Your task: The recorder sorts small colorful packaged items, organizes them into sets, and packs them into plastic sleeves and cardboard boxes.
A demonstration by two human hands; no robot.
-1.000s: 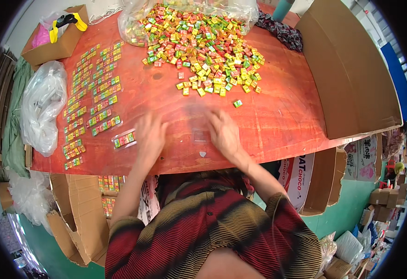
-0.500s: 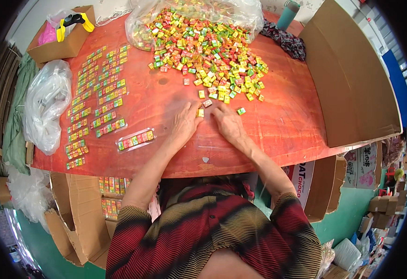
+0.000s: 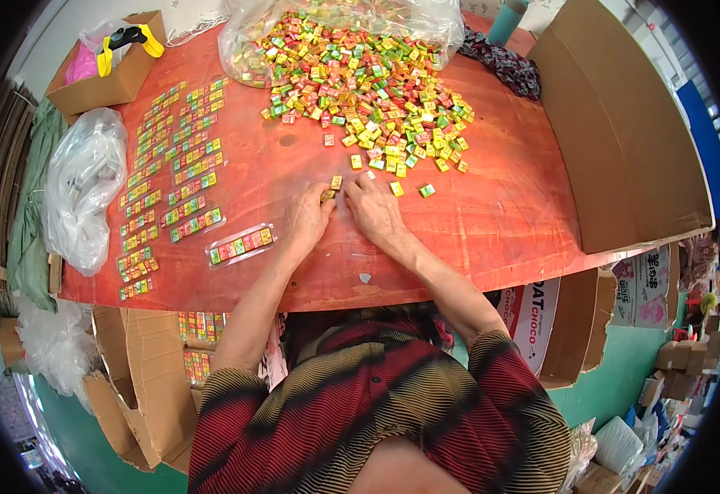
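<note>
My left hand (image 3: 307, 217) is closed over the red table (image 3: 491, 222), its fingertips on a small yellow box (image 3: 328, 195). Another yellow box (image 3: 337, 182) stands just beyond those fingertips. Close beside it, my right hand (image 3: 375, 214) has its fingers bent together at a small pale box (image 3: 370, 175), mostly covered by them. Several loose little boxes lie just past my hands, among them a yellow one (image 3: 397, 189) and a green one (image 3: 427, 190). Beyond them spreads a large heap of small red, yellow and green boxes (image 3: 376, 99).
Rows of lined-up boxes (image 3: 170, 148) cover the table's left side, with a clear-wrapped row (image 3: 242, 245) nearer me. A clear plastic bag (image 3: 86, 189) lies at the left edge. A tall cardboard box (image 3: 623, 140) stands at right; an open carton (image 3: 150, 370) sits below the table.
Both hands have shifted left, away from the heap's near edge. Yellow boxes now sit at my left fingertips, and a yellow box lies apart to the right of my right hand.
</note>
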